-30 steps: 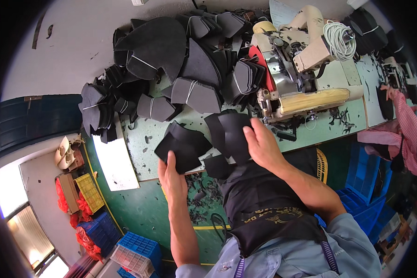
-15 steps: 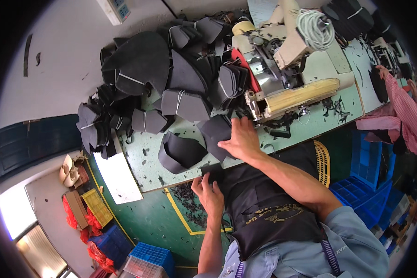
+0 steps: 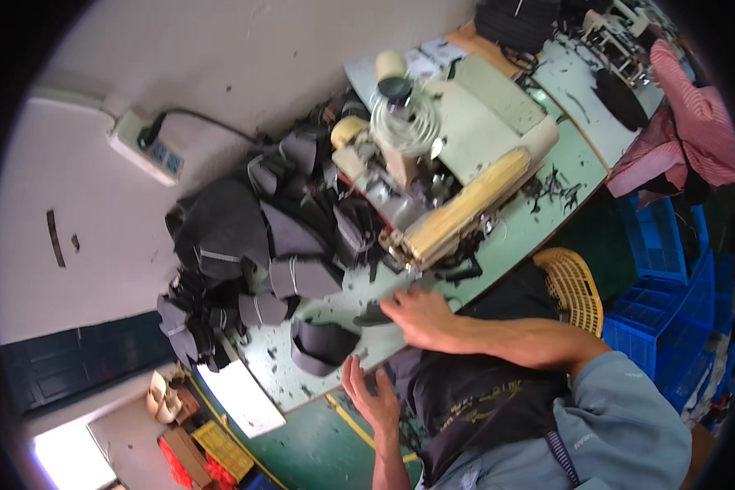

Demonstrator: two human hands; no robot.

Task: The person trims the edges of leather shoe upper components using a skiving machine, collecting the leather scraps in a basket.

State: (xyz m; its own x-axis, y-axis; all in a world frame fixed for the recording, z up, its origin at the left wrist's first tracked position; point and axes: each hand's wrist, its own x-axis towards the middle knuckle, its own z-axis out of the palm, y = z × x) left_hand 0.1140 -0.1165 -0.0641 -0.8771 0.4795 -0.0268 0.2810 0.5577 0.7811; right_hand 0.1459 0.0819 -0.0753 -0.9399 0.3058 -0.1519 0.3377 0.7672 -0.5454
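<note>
My right hand [image 3: 423, 317] is over the table's front part, fingers curled down with a dark grey sheet piece [image 3: 372, 316] at their tips. That piece shows as a narrow dark shape left of the fingers, and the hand hides part of it. Just off the table's front edge, my left hand [image 3: 373, 397] has its fingers stretched and apart, with nothing seen in it. Between the hands and the stacks, a curved dark grey piece [image 3: 322, 346] rests on the green tabletop [image 3: 367, 287], bent into a loop.
Tied stacks of grey pieces [image 3: 304, 278] crowd the table's left and back. A cream machine [image 3: 490, 122] with a yellow padded bar [image 3: 465, 208] stands beyond my right hand. Dark scraps [image 3: 554, 192] lie near it. Blue crates [image 3: 657, 306] and a yellow basket [image 3: 570, 286] are at right; another person's pink sleeve [image 3: 698, 114] shows.
My view has shifted, so the table sits lower and more tilted. The grey piece under my right hand was broad and flat; now it looks narrow. My left hand has left the dark piece at the edge.
</note>
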